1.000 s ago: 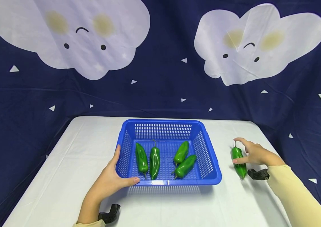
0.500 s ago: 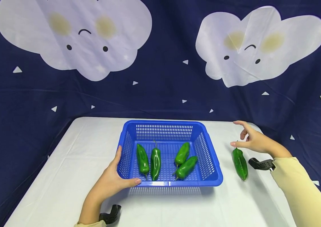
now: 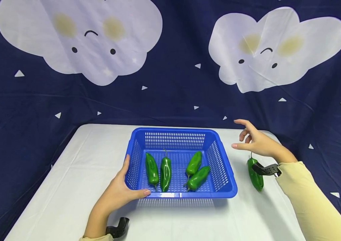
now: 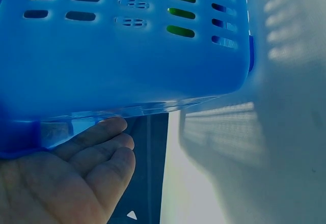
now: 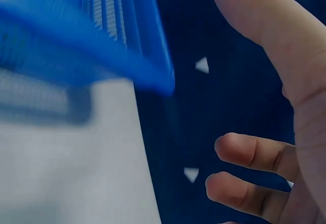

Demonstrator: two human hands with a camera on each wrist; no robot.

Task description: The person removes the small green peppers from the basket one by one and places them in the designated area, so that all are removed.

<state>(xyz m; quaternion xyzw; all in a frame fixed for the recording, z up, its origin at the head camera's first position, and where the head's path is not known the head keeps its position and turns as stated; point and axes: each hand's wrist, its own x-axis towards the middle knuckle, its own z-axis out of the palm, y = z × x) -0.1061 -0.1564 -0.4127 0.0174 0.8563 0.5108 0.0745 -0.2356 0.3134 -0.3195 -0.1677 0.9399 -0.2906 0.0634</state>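
My left hand holds the left front corner of a blue plastic basket, its thumb over the front rim. In the left wrist view, that hand's fingers lie along the outside of the basket wall. Several green chili peppers lie inside: an upright pair at the left, including one slim pepper, and a pair crossing at the right, including a slanted pepper. My right hand is in the air right of the basket, thumb and fingers spread, holding nothing. Below it, another green chili pepper rests on the table, partly covered by the wrist strap.
A white cloth covers the table. Behind it hangs a dark blue curtain with white clouds. Black camera mounts sit at both wrists, the right one overlapping the pepper on the table. The basket casts a shadow below its front.
My right hand has released the green chili pepper on the table, risen away from it and moved left toward the basket. The left hand and basket have stayed put.
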